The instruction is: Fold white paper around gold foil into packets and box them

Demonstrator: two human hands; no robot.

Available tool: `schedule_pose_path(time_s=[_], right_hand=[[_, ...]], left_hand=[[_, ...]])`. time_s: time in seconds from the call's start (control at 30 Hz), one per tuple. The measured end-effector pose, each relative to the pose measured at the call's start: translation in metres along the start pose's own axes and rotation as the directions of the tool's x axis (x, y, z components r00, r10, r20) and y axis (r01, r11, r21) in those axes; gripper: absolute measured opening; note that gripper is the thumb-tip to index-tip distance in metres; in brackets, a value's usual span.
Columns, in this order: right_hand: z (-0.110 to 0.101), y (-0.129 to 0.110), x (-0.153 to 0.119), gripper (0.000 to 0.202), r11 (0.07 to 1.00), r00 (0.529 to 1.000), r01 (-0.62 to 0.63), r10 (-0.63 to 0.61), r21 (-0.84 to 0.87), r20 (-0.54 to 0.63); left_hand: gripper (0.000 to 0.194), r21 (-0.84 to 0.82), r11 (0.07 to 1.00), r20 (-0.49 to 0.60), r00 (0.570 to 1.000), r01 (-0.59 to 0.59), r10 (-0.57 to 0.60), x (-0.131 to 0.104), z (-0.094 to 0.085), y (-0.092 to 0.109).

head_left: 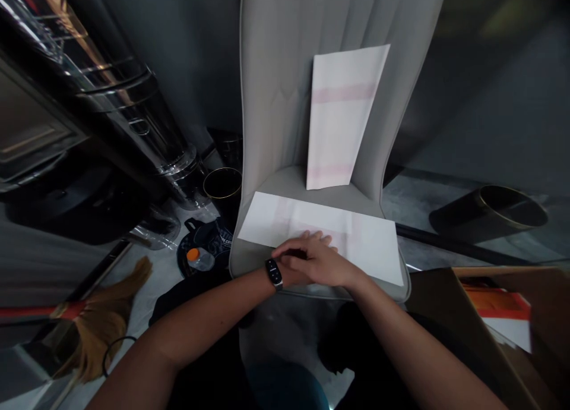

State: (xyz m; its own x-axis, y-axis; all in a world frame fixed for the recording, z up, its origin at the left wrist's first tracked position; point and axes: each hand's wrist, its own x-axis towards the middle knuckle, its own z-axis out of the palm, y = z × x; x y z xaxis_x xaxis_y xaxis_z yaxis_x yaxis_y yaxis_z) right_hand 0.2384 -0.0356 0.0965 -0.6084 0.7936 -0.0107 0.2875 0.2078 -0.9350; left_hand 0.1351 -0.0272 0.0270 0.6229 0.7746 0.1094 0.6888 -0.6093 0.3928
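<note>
The upright panel (341,128) is white, crossed by two pale pink bands (342,93); the flat panel (376,243) is white with fainter pink bands. The chair (276,119) is light grey, the wristband (273,272) black, the bottle cap (193,255) orange, the broom (104,330) tan with a red handle (27,313).

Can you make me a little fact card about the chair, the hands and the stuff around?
Chair: grey
Leaning piece: white with pink bands, against the backrest
Flat piece: white and pinkish, on the seat
Right hand: over the left hand
Wristband: dark, left wrist
Floor, left side: broom, orange-capped bottle
</note>
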Motion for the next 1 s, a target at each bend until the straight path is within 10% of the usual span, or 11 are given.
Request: schedule_pose_path(time_s=[0.2,0.47,0.7,1.0], right_hand=[[-0.034,0.027,-0.017,0.025,0.979,0.967,-0.068,0.017,-0.193,-0.255],[-0.081,0.084,-0.064,0.045,0.756,0.947,-0.316,0.215,-0.574,-0.237],[-0.074,0.099,-0.094,0.088,0.719,0.939,-0.343,0.29,-0.605,-0.187],[-0.075,0.095,-0.109,0.081,0.77,0.938,-0.347,0.27,-0.536,-0.219]], left_hand=[[0.037,0.149,0.931,0.149,0.938,-0.334,0.313,0.007,-0.007,-0.003],[0.034,0.285,0.868,0.144,0.914,-0.406,0.38,0.008,-0.01,-0.007],[0.028,0.292,0.867,0.142,0.915,-0.404,0.378,0.01,-0.01,-0.007],[0.02,0.29,0.841,0.13,0.889,-0.457,0.439,0.016,-0.018,-0.003]])
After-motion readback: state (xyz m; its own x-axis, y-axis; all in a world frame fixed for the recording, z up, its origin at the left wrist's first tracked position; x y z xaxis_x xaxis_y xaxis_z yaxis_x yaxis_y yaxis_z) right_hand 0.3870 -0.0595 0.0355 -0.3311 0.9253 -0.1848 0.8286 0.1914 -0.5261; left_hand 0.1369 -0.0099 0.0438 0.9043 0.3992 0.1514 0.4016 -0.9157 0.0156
